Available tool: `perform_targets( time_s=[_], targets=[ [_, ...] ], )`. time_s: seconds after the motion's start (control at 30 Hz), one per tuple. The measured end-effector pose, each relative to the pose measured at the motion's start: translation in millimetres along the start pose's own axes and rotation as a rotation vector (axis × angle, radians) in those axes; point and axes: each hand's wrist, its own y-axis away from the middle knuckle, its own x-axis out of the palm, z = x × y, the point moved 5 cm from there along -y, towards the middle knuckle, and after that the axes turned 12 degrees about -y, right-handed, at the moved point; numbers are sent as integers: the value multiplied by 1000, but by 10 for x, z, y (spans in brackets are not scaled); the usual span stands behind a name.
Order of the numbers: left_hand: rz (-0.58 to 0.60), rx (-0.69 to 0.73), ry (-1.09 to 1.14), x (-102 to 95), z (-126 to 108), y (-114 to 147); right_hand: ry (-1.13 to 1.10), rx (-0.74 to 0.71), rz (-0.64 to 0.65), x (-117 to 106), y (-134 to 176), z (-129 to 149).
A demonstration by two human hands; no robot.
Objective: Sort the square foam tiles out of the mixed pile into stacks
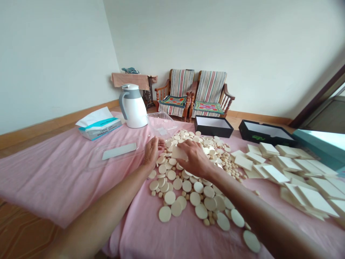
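Observation:
My right hand reaches over a heap of round wooden discs. Its thumb and fingers grip a thin, pale square wooden piece by the edge. At the heap's left side, my left hand stands on edge, its palm facing the discs. Its fingers are loosely bent and partly foreshortened, and I see nothing held in them. Small wooden beads or cubes lie among and to the right of the discs.
Square wooden tiles are stacked loosely at right. Two black boxes stand behind. A white-grey thermos jug, a tissue pack and clear plastic trays sit at the back left on the pink cloth.

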Motion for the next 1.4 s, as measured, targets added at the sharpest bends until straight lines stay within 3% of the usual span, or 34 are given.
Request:
perform_targets(
  time_s=[0.13, 0.27, 0.37, 0.47, 0.53, 0.63, 0.7, 0.8, 0.9, 1.1, 1.27, 1.4],
  targets=[
    [19, -3, 6, 9, 8, 13, 66, 171, -227, -468, 436, -478],
    [23, -19, -5, 15, 11, 14, 289, 388, -294, -855, 1036, -1145],
    [31, -19, -1, 23, 7, 8, 419, 534, -322, -1042, 1448, -1592],
    [48, -17, 4, 32, 3, 2, 459, 633, -375, -1130, 1680, -1842],
    [48, -17, 7, 31, -1, 0, 423, 619, -449, -1144, 1689, -1828],
    [55, -25, 2, 26, -8, 4, 263, 471, -490, -1056, 1497, -1528],
    [68, -34, -11, 25, -9, 10, 122, 309, -383, -902, 1287, -1186],
    [87, -37, -13, 24, -7, 18, 6, 78, -103, -587, 1007, -636],
    [83, -23, -3, 20, -11, 23, 22, 17, 108, -304, 815, -343],
    [103, -22, 25, 37, -30, 43, 96, 95, 195, -15, 438, -507],
    [95, -14, 12, 44, -10, 37, 85, 188, 241, 80, 178, -796],
    [95, 3, 16, 57, 9, 18, 83, 229, 245, 158, 25, -801]
  ],
)
